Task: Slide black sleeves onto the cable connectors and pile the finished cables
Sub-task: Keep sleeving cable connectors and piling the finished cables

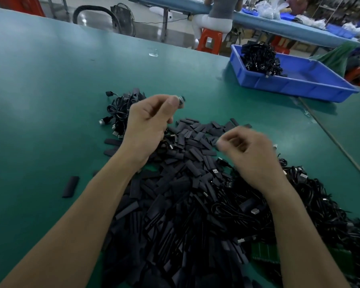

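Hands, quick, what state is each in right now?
Left hand: pinching a small silvery connector.
Right hand: fingers curled, too blurred to tell.

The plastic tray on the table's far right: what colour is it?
The tray is blue, shown best in the head view.

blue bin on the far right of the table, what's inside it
A heap of black cables sits in the far left corner of the blue bin. What lies under the heap, and the floor strip behind the near wall, are hidden.
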